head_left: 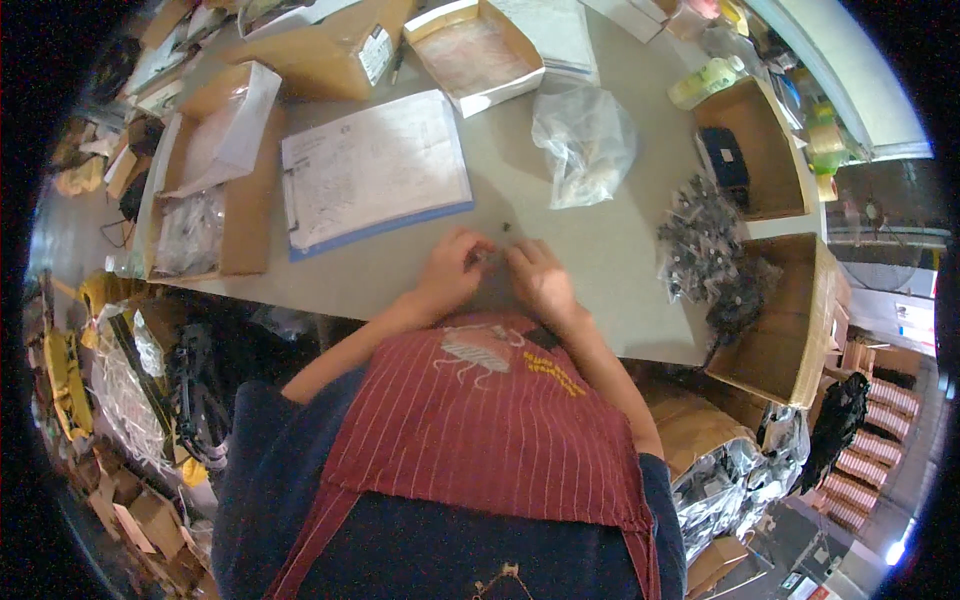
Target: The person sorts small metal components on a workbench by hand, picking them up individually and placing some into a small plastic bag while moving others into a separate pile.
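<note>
Both of my hands are close together over the near edge of the table (610,290). My left hand (453,268) is closed, thumb and fingertips pinched round something small and dark that I cannot make out. Just beside it, my right hand (541,282) has its fingers curled and pressed together; whatever they hold, if anything, is hidden. A tiny dark piece (506,227) lies on the tabletop just beyond the fingertips. Farther off, a clear plastic bag (583,145) stands crumpled with pale contents. To the left lies a blue clipboard (380,228) with printed sheets (375,160).
On the left, a cardboard box (245,225) holds clear plastic bags. A shallow white box (440,30) stands at the back. Several bagged dark parts (695,245) spill beside an open carton (785,330) on the right. Another carton (765,130) holds a dark blue item near a bottle (705,82).
</note>
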Demonstrator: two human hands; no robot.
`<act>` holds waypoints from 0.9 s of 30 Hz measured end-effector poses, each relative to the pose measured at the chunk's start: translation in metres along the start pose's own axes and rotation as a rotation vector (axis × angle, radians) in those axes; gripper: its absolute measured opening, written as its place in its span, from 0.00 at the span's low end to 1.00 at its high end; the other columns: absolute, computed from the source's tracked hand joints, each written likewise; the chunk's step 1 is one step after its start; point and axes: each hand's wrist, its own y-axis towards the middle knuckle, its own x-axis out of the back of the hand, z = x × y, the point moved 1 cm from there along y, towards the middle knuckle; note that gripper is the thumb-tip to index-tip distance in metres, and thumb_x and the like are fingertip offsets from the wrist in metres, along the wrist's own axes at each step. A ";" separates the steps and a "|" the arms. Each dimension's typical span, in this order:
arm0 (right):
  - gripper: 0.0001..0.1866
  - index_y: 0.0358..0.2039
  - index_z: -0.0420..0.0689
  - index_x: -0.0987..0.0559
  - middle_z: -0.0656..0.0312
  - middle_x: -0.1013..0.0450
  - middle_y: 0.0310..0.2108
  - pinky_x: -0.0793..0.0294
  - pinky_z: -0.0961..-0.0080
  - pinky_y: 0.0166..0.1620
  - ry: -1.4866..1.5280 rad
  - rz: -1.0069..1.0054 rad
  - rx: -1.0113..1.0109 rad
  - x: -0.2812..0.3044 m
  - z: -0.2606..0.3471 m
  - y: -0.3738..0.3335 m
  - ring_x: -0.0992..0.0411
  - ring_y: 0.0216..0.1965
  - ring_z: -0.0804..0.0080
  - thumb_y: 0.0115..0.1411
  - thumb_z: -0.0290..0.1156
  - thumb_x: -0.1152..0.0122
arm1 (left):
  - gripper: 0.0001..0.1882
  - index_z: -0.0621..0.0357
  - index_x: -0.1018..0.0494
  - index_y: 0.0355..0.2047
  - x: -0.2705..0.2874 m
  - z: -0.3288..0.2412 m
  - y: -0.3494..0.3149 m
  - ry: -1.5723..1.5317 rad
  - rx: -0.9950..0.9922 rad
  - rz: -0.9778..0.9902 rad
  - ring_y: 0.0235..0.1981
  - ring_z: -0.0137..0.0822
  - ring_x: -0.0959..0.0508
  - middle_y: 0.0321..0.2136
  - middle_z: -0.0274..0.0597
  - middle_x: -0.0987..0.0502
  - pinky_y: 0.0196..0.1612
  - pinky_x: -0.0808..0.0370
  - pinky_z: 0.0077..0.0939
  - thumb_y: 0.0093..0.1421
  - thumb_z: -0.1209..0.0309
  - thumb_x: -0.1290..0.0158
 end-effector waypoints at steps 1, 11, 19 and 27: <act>0.11 0.40 0.42 0.24 0.50 0.24 0.38 0.24 0.60 0.40 -0.001 -0.001 0.002 0.000 -0.001 -0.002 0.25 0.38 0.49 0.55 0.20 0.44 | 0.13 0.59 0.23 0.42 0.002 -0.003 0.000 0.040 -0.005 -0.008 0.41 0.50 0.23 0.41 0.49 0.25 0.44 0.24 0.39 0.55 0.78 0.45; 0.15 0.41 0.41 0.21 0.53 0.23 0.45 0.23 0.64 0.47 0.311 -0.170 0.026 0.034 0.043 0.021 0.24 0.46 0.53 0.52 0.17 0.36 | 0.24 0.58 0.29 0.51 -0.007 0.002 -0.003 0.088 -0.233 -0.027 0.48 0.55 0.26 0.44 0.53 0.26 0.50 0.27 0.43 0.52 0.80 0.46; 0.20 0.45 0.42 0.21 0.50 0.28 0.54 0.28 0.58 0.56 0.143 -0.035 0.167 0.052 0.023 0.035 0.31 0.56 0.48 0.49 0.20 0.37 | 0.24 0.60 0.29 0.53 -0.005 -0.010 0.015 0.115 -0.250 0.015 0.49 0.52 0.25 0.48 0.52 0.25 0.51 0.26 0.39 0.54 0.80 0.45; 0.10 0.40 0.42 0.22 0.51 0.26 0.34 0.27 0.57 0.42 0.166 0.040 -0.109 0.040 0.024 0.025 0.27 0.38 0.46 0.56 0.21 0.41 | 0.15 0.57 0.21 0.45 0.007 0.009 -0.004 -0.249 0.153 0.063 0.42 0.42 0.20 0.41 0.49 0.19 0.48 0.25 0.37 0.65 0.62 0.48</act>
